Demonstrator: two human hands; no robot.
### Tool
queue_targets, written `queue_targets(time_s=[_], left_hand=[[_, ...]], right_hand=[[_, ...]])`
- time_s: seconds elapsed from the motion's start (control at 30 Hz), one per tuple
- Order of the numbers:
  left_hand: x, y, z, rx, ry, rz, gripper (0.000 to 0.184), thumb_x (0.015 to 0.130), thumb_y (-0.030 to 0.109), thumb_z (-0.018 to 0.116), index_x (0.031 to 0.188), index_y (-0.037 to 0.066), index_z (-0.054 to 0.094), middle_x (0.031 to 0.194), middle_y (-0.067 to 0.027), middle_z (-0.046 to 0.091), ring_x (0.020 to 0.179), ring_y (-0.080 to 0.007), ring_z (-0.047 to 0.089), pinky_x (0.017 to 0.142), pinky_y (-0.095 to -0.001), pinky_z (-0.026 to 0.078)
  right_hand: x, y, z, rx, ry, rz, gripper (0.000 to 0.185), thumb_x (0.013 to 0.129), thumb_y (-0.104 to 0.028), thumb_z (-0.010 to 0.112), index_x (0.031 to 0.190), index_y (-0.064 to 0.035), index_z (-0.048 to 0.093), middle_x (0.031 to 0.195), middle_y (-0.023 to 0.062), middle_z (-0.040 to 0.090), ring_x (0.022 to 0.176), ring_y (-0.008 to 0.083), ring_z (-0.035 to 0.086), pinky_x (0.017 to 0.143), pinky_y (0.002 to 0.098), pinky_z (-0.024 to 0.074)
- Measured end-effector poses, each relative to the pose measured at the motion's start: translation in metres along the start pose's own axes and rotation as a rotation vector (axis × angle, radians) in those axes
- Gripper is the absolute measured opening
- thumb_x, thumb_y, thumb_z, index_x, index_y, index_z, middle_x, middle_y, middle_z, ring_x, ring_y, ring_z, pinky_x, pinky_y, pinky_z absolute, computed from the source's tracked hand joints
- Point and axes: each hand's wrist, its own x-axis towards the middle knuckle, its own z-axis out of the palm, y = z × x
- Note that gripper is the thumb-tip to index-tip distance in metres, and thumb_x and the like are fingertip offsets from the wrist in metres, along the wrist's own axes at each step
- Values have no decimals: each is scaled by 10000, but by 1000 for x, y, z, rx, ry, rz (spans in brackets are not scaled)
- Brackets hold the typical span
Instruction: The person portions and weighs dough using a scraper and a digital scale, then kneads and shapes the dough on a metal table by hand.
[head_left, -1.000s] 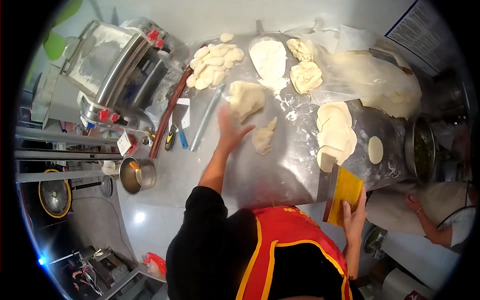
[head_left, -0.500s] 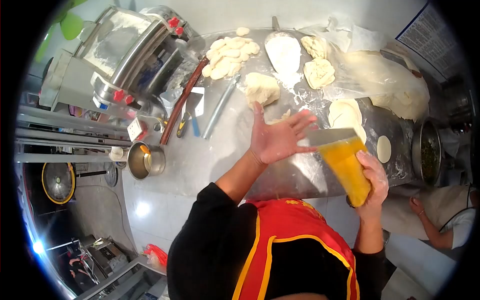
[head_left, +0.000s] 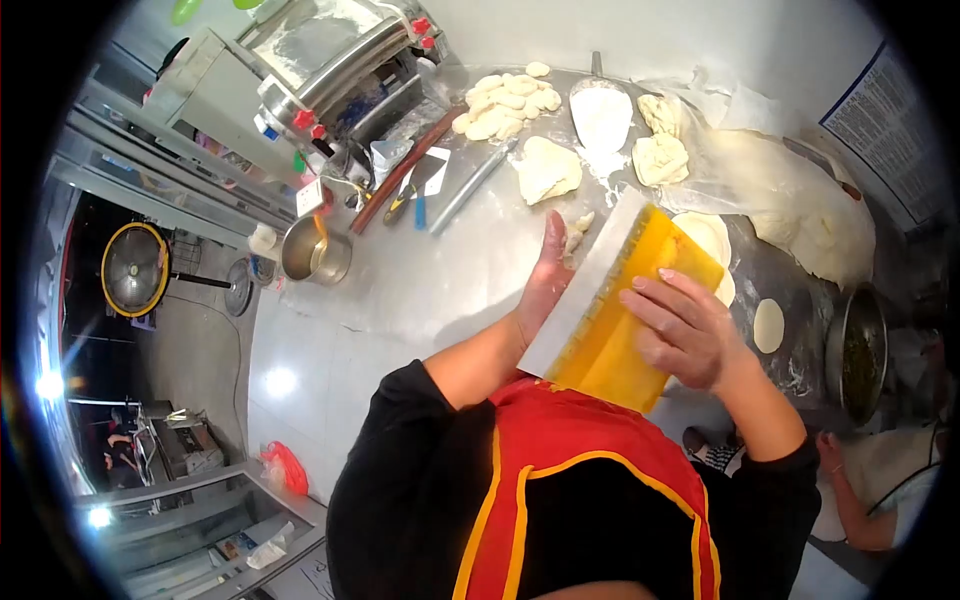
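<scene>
A wide yellow scraper [head_left: 615,330] with a pale metal blade is tilted in front of my body, above the table's near edge. My right hand [head_left: 685,328] is wrapped on its yellow side. Against the blade's left side is my left hand [head_left: 545,275], thumb pointing up; its other fingers are hidden behind the scraper. Beyond them on the metal table lie a dough lump [head_left: 548,170] and a small dough scrap [head_left: 578,232]. Flat dough rounds [head_left: 708,240] are partly covered by the scraper, and a single round [head_left: 769,326] lies to the right.
Dough pieces [head_left: 505,105], a flour scoop [head_left: 601,115] and plastic-covered dough [head_left: 800,215] are at the back. A metal rod [head_left: 472,188], a wooden rod [head_left: 408,170], a pot [head_left: 315,250] and a roller machine are left. A bowl [head_left: 858,355] and another person's arm [head_left: 855,500] are right.
The scraper has moved left and up from the right side of the table, and turned. My left hand has come from over the dough to the blade. The view has shifted.
</scene>
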Motion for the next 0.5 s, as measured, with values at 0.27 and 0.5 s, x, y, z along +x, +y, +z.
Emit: queue_targets(time_s=[0.27, 0.5], left_hand=[[-7, -35, 6, 118, 70, 197, 991, 803, 827, 292, 1461, 87, 294, 1424, -184, 381, 1294, -329, 407, 1102, -435, 315], [-15, -53, -6, -262, -269, 187, 981, 800, 819, 315, 1471, 104, 282, 1446, -195, 350, 1321, -361, 369, 1127, -474, 266]], right_hand=[[-16, -18, 24, 86, 205, 84, 285, 801, -207, 616, 1057, -81, 628, 1163, 122, 629, 1072, 295, 606, 929, 444, 483], [-19, -30, 29, 133, 305, 128, 354, 794, -260, 632, 1079, -50, 624, 1155, 131, 632, 1058, 316, 615, 920, 448, 481]])
